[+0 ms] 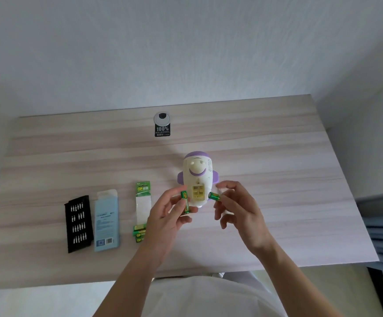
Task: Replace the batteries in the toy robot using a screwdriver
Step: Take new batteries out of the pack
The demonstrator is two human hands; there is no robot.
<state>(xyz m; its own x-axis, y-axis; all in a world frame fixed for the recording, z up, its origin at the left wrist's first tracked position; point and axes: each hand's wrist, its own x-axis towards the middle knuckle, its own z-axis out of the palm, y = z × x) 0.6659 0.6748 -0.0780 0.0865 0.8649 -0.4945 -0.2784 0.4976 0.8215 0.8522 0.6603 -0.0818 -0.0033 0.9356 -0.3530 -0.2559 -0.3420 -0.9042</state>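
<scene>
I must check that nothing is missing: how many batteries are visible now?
5 at least: one battery in the left hand, a second battery in the right hand, and a pile of three or more on the table; the left hand may hide some.

One head-worn camera is used; it is directed forward and down at the table (277, 156), from near.
</scene>
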